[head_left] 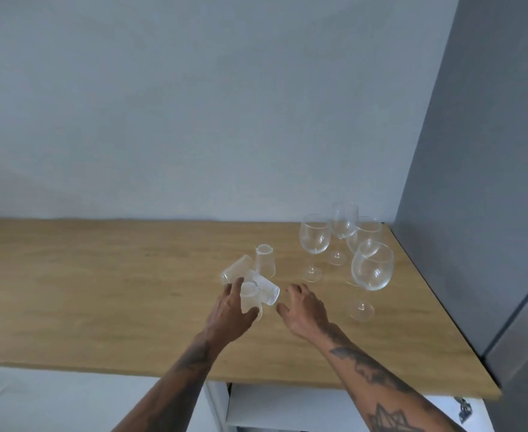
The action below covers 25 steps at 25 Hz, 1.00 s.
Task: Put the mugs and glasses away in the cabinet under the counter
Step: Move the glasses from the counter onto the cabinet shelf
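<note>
Several small clear tumblers cluster mid-counter. One tumbler (265, 260) stands upside down, another (237, 268) lies tilted to its left, a third (265, 289) lies on its side. My left hand (233, 310) is wrapped around a fourth tumbler (250, 299), thumb and fingers on its sides. My right hand (303, 308) hovers open just right of the cluster, holding nothing. Several wine glasses stand upright to the right, the nearest (371, 269) and one further left (315, 238). The cabinet (287, 403) under the counter stands open, showing a white shelf.
The wooden counter (100, 291) runs left from a tall grey panel (474, 182) at the right. A plain wall is behind. A cabinet door hinge (462, 406) shows at the lower right.
</note>
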Motion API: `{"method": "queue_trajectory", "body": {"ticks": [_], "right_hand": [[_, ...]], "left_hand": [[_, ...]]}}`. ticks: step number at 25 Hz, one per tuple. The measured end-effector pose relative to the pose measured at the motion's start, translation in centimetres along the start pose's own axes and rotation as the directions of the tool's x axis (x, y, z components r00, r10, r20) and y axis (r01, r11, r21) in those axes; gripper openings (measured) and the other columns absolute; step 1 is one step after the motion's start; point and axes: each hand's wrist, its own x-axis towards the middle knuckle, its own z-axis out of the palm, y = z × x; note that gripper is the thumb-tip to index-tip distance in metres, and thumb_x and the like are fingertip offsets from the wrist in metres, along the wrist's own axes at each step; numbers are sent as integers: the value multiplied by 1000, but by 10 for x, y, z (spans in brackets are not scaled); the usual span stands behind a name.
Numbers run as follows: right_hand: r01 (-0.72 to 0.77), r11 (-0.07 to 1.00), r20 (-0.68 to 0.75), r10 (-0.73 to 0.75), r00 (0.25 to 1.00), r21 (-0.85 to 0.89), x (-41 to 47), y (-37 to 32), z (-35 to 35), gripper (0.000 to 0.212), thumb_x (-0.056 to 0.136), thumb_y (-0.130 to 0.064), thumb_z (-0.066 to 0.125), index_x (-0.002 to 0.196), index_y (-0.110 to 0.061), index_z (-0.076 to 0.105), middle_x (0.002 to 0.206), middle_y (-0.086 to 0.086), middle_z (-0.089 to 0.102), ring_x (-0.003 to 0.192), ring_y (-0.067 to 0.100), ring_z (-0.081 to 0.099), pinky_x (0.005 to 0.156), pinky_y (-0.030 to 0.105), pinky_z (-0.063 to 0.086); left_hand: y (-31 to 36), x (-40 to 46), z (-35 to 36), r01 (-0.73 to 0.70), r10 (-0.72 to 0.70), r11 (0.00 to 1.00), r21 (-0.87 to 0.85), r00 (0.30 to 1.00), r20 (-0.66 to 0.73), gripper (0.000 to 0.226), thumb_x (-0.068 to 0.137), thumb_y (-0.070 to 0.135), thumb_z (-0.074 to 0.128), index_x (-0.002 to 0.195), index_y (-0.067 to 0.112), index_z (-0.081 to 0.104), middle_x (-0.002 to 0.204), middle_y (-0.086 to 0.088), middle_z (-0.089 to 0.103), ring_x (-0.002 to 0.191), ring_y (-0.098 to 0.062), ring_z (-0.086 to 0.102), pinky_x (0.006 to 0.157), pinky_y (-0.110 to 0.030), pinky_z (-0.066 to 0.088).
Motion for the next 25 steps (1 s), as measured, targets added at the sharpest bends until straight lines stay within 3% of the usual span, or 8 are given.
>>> {"method": "queue_trajectory", "body": {"ticks": [3, 6, 9, 14, 17, 19, 22, 25], "right_hand": [[12, 1000, 36, -13, 999, 16, 32, 11, 26, 44, 92, -33, 58, 129, -14, 46, 133, 9, 50, 119, 30, 52, 98, 41, 46], [13, 995, 70, -20, 997, 97, 61, 22, 48, 60, 90, -30, 62, 142, -18, 35, 141, 8, 44, 125, 31, 48, 101, 41, 46], [21, 994, 88, -30, 996, 105, 74, 28, 74, 69, 91, -40, 61, 148, -24, 27, 148, 3, 38, 128, 29, 46, 104, 40, 42], [22, 976, -45, -12, 999, 217, 87, 28, 86, 44, 91, -31, 63, 129, -25, 42, 133, -1, 55, 113, 23, 57, 95, 36, 43], [98, 942, -94, -71, 993, 321, 86, 26, 65, 45, 85, -23, 70, 125, -21, 48, 125, 5, 50, 95, 16, 56, 79, 22, 47], [181, 940, -118, -153, 981, 291, 85, 27, 43, 48, 83, -24, 71, 127, -22, 52, 122, 6, 45, 93, 15, 54, 80, 21, 51], [280, 951, 10, -284, 959, 128, 84, 28, 18, 53, 82, -29, 71, 132, -25, 54, 117, 5, 41, 93, 16, 49, 85, 23, 51], [289, 955, 79, -294, 953, 63, 80, 23, 13, 53, 84, -29, 68, 135, -25, 54, 117, 5, 40, 103, 18, 47, 92, 24, 49]], "left_hand": [[-13, 23, 23, 79, -78, 996, -47, 997, 29, 94, 86, 35, 74, 156, 11, 15, 156, -11, 32, 140, -28, 39, 108, -34, 37], [-21, 32, 45, 125, -133, 978, -166, 991, -36, 91, 82, 29, 77, 153, 15, 22, 148, -10, 43, 134, -28, 44, 101, -32, 41], [-28, 32, 61, 102, -140, 956, -275, 982, -124, 85, 78, 22, 80, 146, 22, 29, 139, -3, 52, 123, -26, 51, 92, -31, 44], [-42, 36, 67, 59, -133, 921, -386, 976, -170, 77, 76, 15, 79, 137, 36, 35, 131, 5, 60, 111, -23, 63, 91, -47, 55], [-56, 36, 55, 14, -69, 918, -397, 990, -125, 74, 73, 18, 78, 128, 47, 37, 119, 18, 63, 99, -20, 68, 79, -49, 59], [-61, 36, 46, -9, -23, 924, -382, 997, -78, 73, 72, 20, 79, 126, 49, 38, 113, 20, 64, 94, -18, 69, 75, -47, 61], [-63, 37, 40, -60, 61, 933, -356, 998, -10, 72, 72, 22, 79, 129, 42, 38, 115, 9, 64, 99, -21, 68, 79, -46, 61], [-61, 38, 42, -113, 120, 912, -394, 993, -5, 71, 74, 17, 78, 130, 33, 38, 118, 4, 62, 100, -24, 67, 80, -46, 60]]}}
